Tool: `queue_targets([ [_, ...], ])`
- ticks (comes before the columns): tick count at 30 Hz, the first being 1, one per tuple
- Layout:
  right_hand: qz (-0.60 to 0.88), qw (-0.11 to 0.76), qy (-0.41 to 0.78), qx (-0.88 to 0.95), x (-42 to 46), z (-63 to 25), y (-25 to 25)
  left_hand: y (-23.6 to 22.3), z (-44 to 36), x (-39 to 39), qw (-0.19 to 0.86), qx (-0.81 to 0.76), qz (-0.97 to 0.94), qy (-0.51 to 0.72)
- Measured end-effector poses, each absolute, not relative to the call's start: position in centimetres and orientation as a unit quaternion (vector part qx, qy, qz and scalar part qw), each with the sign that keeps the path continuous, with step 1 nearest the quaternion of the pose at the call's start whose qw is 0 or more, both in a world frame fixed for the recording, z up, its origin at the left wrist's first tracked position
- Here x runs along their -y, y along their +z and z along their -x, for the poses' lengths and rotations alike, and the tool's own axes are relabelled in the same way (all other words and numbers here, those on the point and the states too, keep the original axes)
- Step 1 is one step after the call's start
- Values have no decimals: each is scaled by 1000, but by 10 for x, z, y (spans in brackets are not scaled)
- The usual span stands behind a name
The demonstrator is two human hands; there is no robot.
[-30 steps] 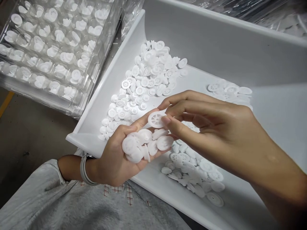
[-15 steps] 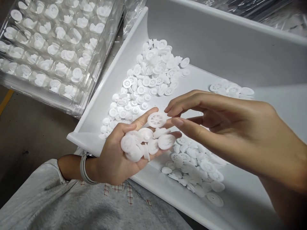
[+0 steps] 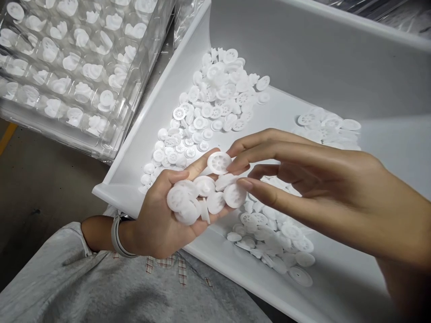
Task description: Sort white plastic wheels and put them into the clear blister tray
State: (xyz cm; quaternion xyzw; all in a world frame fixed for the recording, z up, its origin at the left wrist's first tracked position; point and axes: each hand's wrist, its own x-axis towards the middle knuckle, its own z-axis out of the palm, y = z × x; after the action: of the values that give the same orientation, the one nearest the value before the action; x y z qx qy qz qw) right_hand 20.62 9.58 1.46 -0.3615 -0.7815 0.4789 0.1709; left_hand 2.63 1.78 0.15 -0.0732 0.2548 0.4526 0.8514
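My left hand [image 3: 158, 215] is turned palm up and cups several white plastic gears [image 3: 187, 202]. One spoked gear [image 3: 219, 162] lies apart from the others, toward the fingertips. Just to the right, my right hand [image 3: 303, 175] reaches over the left fingers with its thumb and fingers apart. Its fingertips are beside the spoked gear, and its thumb tip meets or nearly meets the edge of a round gear [image 3: 235, 196]; contact is hard to tell. Beneath both hands is a white tray [image 3: 303, 58] with loose gears in it.
Piles of white gears lie at the tray's left [image 3: 215, 98], back right [image 3: 330, 125] and near side [image 3: 276, 242]. A clear plastic compartment tray [image 3: 111, 139] filled with small white parts stands at upper left. Clear plastic wrapping [image 3: 393, 13] lies behind the far tray wall.
My right hand let go of the spoked gear onto my left fingers, drew back to the right, then came in again over the gears. My left hand has stayed nearly in place.
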Motion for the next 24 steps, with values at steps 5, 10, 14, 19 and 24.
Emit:
queue_targets([
  [5,366,178,486,774,-95,-203,14,1,-26,-17,853,-246,70,455],
  [10,392,185,512,741,-93,-201,13,1,-25,-17,857,-242,62,450],
  [14,441,194,499,720,-93,-200,13,3,-25,-18,849,-254,72,457],
  [19,480,171,490,707,-95,-197,14,1,-25,-16,838,-255,69,478],
  [24,497,160,496,693,-94,-194,12,-1,-24,-16,839,-250,54,480],
])
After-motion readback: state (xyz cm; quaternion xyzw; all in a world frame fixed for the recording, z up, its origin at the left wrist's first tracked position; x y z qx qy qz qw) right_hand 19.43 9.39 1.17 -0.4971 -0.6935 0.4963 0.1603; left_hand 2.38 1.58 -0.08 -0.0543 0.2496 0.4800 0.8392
